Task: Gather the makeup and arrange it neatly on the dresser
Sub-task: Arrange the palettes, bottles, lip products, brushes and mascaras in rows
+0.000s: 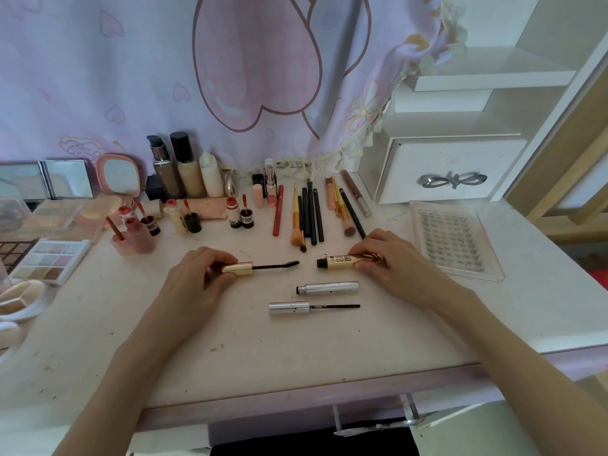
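Left grip: my left hand (194, 278) curls round the gold mascara wand (260, 267), its brush pointing toward my other hand
Right grip: my right hand (385, 258) pinches the gold mascara tube (342, 260), its open neck facing the brush, a gap between them
Just below my grips: a silver tube (327, 287) and its silver wand (312, 307) lie apart on the counter (230, 340)
Beyond my grips: brushes (307, 213) and lip tints (184, 218) lie in rows
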Motion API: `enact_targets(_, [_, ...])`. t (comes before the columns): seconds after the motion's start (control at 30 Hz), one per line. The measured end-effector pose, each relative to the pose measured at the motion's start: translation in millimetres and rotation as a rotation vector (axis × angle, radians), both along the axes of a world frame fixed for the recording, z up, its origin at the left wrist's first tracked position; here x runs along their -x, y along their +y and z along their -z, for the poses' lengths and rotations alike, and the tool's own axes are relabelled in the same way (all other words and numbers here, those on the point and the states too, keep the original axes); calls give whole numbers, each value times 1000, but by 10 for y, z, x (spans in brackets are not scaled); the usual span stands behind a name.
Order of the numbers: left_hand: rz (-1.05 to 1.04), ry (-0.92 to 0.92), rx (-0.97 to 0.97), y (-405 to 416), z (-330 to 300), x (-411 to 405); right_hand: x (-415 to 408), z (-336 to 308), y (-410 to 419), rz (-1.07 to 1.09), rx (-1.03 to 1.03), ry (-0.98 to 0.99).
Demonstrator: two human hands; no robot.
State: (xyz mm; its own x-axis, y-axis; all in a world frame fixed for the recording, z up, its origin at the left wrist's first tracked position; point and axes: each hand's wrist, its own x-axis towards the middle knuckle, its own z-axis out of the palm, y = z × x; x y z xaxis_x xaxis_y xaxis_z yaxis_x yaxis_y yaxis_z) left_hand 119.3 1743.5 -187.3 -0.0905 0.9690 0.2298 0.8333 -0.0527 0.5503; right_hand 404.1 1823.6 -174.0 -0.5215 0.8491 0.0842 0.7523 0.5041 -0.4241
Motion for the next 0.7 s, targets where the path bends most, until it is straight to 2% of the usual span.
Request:
enact_targets(0.2, [50, 1, -25, 70, 12, -134, 164, 26, 59, 57, -25, 50])
enact_targets(0.5, [141, 0, -38, 168, 50, -300, 280, 1, 131, -9, -3, 91])
enact_targets(0.7, [155, -27, -55, 220, 62, -387, 249, -21, 149, -11, 98, 205])
